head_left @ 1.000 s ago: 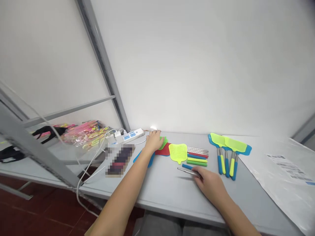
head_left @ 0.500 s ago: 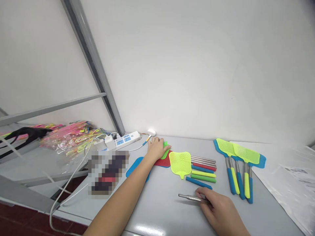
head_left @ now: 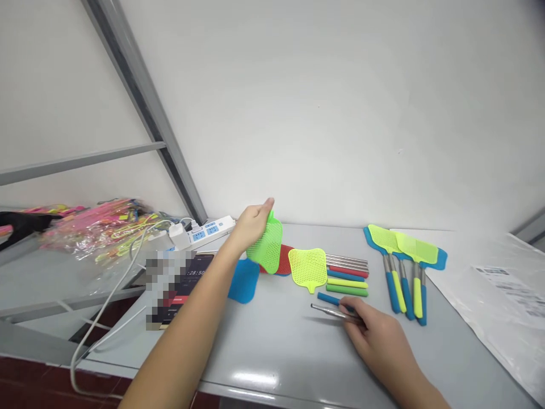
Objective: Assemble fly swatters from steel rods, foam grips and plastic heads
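My left hand (head_left: 252,226) is closed on a green fly swatter head (head_left: 268,247), lifted above the table with its mesh hanging down. Under and beside it lie a red swatter head (head_left: 286,260) and a blue swatter head (head_left: 244,282). In my right hand (head_left: 374,332) is a metal rod (head_left: 327,310), gripped near the table's front with its tip pointing left. A yellow swatter head (head_left: 307,268) lies flat between my hands. Behind my right hand are several metal rods (head_left: 347,262) and coloured handle sleeves, among them a green sleeve (head_left: 347,291) and a blue sleeve (head_left: 328,298).
Several whole fly swatters (head_left: 402,272) with blue and yellow handles lie at the right. Beyond them is a white plastic sheet (head_left: 481,295). On the left are a power strip (head_left: 208,232), a partly blurred phone (head_left: 198,272), a white cable (head_left: 114,289) and bagged colourful items (head_left: 106,227).
My left hand has lifted the green swatter head off the red one. The right hand still holds the rod. The view has shifted slightly.
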The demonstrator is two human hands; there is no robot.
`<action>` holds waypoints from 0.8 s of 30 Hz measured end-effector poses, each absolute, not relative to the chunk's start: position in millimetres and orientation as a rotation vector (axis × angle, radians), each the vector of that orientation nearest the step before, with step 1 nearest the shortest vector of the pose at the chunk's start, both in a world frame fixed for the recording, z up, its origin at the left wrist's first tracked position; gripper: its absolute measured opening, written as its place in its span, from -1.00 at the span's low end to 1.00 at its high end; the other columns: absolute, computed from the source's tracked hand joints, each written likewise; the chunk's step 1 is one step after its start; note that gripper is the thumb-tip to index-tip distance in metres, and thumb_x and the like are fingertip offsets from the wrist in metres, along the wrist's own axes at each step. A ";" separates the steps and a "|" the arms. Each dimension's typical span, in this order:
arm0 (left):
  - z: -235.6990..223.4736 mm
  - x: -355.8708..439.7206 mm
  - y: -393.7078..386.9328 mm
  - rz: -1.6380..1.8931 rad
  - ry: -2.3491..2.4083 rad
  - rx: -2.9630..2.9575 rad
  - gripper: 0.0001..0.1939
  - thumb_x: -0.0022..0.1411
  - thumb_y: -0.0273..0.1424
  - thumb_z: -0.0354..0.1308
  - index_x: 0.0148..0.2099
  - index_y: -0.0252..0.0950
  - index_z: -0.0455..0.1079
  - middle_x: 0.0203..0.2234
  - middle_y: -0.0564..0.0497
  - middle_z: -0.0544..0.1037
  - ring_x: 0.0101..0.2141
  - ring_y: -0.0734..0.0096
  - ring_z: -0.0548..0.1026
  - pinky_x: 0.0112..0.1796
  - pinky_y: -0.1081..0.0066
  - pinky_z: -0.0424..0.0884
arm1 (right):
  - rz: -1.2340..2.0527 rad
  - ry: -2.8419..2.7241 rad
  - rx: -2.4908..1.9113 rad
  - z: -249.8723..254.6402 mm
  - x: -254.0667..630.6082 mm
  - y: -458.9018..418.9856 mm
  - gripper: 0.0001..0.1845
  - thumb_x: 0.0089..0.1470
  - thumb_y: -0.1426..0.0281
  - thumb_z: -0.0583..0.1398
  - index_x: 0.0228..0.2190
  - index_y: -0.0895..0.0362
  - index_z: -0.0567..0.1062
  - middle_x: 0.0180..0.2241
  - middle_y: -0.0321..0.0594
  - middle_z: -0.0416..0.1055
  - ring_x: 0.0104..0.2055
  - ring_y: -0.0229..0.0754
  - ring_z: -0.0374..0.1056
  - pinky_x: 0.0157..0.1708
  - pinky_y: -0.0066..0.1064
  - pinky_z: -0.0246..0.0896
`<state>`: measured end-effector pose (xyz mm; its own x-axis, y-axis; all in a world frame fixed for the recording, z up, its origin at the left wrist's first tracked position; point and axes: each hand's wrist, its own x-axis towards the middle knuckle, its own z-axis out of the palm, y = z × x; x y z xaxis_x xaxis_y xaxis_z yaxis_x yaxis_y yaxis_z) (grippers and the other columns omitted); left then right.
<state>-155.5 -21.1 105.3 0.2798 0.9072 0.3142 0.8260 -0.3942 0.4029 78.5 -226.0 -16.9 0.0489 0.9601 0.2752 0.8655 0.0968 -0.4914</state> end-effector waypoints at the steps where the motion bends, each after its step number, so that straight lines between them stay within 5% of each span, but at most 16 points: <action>1: 110.1 -153.5 -29.2 0.696 1.460 2.332 -0.34 0.38 0.03 -0.46 -0.42 -0.27 0.26 -0.64 0.09 0.24 -0.58 0.43 0.28 -0.51 0.44 0.16 | 0.218 -1.791 -1.815 -16.4 78.8 -225.5 -0.75 0.10 0.36 0.07 -0.20 -0.01 0.47 -0.48 -0.33 0.53 -0.50 -0.18 0.43 -0.50 -0.43 0.21; 7: 83.4 -119.2 -84.8 0.165 0.873 2.555 -0.54 0.26 -0.04 0.01 -0.53 -0.26 0.28 -0.66 0.12 0.29 -0.62 0.49 0.21 -0.57 0.41 -0.02 | 0.257 -1.554 -1.826 -11.2 80.3 -226.2 -0.78 0.14 0.29 0.08 -0.22 0.03 0.47 -0.58 -0.35 0.41 -0.58 -0.21 0.31 -0.54 -0.43 0.12; 16: 37.7 -113.9 -105.0 0.063 0.843 2.836 -0.63 0.20 -0.05 0.15 -0.44 -0.24 0.37 -0.56 0.06 0.45 -0.52 0.38 0.40 -0.55 0.39 0.03 | 0.280 -1.474 -1.771 -7.8 81.6 -227.1 -0.79 0.14 0.28 0.08 -0.28 0.07 0.48 -0.45 -0.26 0.47 -0.49 -0.20 0.32 -0.48 -0.42 0.17; 24: 36.4 -101.9 -115.1 0.232 0.794 3.080 -0.74 0.26 -0.14 0.15 -0.24 -0.23 0.37 -0.30 -0.03 0.49 -0.19 0.21 0.43 -0.26 0.29 0.22 | 0.090 -1.608 -1.970 -6.1 97.3 -221.0 -0.75 0.16 0.28 0.05 -0.29 0.02 0.52 -0.51 -0.28 0.48 -0.44 -0.13 0.34 -0.44 -0.38 0.12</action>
